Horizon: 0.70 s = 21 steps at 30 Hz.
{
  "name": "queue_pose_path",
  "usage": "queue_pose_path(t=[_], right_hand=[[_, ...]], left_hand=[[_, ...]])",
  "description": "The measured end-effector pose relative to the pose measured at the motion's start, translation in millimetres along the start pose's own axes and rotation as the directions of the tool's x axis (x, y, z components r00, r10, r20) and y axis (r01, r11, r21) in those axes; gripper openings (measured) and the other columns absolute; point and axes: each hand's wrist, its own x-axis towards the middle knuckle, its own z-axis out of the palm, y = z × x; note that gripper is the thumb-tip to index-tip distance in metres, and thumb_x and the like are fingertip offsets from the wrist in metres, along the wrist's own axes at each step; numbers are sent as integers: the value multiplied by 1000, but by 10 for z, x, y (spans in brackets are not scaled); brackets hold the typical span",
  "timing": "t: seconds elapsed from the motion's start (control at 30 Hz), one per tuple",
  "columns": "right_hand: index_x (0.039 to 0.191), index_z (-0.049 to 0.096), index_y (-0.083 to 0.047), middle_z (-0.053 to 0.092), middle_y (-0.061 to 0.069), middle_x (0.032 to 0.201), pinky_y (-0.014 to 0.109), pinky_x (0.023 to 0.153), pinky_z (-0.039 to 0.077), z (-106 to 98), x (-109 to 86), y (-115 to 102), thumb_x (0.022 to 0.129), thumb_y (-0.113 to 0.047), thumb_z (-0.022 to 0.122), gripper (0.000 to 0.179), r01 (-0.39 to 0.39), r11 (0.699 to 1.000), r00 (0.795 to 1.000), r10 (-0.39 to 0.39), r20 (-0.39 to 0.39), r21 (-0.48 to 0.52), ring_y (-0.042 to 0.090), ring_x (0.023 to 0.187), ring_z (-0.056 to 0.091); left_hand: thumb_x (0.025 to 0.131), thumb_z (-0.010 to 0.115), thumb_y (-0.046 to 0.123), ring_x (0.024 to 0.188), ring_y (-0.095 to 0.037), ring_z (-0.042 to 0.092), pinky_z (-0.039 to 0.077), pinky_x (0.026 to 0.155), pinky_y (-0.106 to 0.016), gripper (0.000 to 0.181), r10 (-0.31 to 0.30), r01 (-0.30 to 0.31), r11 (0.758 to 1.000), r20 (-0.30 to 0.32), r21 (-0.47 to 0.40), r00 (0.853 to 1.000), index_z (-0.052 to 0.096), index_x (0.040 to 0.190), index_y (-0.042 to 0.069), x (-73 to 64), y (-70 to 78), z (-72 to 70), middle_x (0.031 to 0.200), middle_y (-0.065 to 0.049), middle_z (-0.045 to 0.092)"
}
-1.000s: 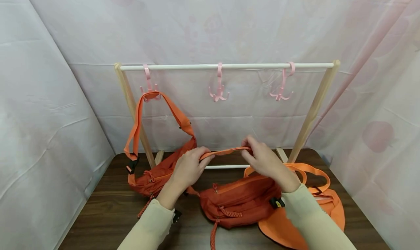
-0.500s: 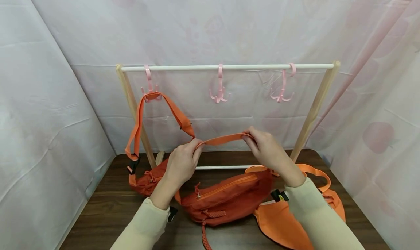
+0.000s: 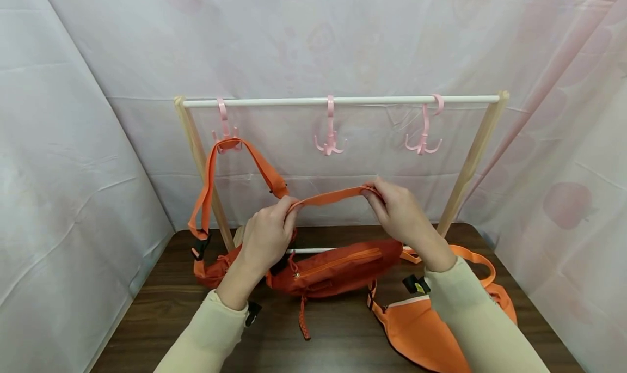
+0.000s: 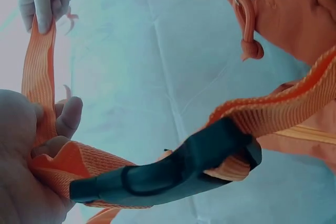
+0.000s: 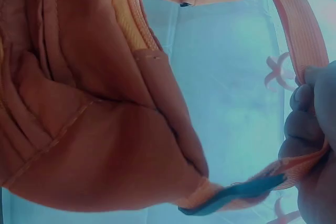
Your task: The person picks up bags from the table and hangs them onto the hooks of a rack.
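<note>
Both hands hold the orange strap [image 3: 330, 197] of a red-orange waist bag [image 3: 338, 269] in front of the rack. My left hand [image 3: 266, 232] pinches the strap's left part between thumb and fingers. My right hand [image 3: 403, 209] grips its right part, fingers curled round it. The strap stretches between them, and the bag hangs beneath, with a braided zipper pull [image 3: 303, 318] dangling. Close to the left hand, the left wrist view shows a black buckle [image 4: 184, 163] on the strap. In the right wrist view the bag's side [image 5: 105, 145] fills the left half.
A white rail [image 3: 274, 101] carries pink hooks: left [image 3: 223, 111], middle [image 3: 330, 125] and right [image 3: 424, 128]. A similar waist bag [image 3: 215, 272] hangs by its strap from the left hook, its body low at the table. An orange bag [image 3: 423, 329] lies at right on the dark wooden table [image 3: 343, 351].
Both hands have risen and spread apart, the left one moving leftward, with more strap showing between them. The held bag has come up and left, uncovering more of the orange bag.
</note>
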Motion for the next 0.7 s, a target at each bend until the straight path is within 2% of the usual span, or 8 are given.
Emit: queue_pose_path(t=[0.27, 0.5, 0.7], right_hand=[[110, 67, -5, 58, -1, 77, 31, 55, 41, -40, 68, -1, 103, -6, 70, 8, -12, 999, 1000, 11, -30, -35, 11, 58, 44], [108, 67, -5, 64, 2, 81, 34, 57, 42, -67, 145, 6, 103, -6, 70, 7, 0, 999, 997, -2, -73, -36, 15, 61, 47], [108, 67, -5, 62, 2, 79, 34, 57, 40, -99, 238, 21, 103, -7, 70, 7, -5, 999, 996, 1, -94, -35, 15, 60, 45]], left_hand=[[108, 66, 20, 46, -11, 40, 35, 42, -32, 12, 6, -6, 1000, -9, 5, 1000, 69, 107, 9, 61, 23, -94, 64, 3, 52], [109, 64, 19, 48, -13, 47, 39, 43, -34, 12, 19, -18, 999, -21, 38, 1000, 70, 111, 9, 113, 41, -171, 69, 0, 61], [108, 65, 18, 48, -15, 46, 38, 41, -34, 11, 40, -37, 998, -51, 46, 998, 69, 108, 8, 176, 35, -214, 66, -1, 58]])
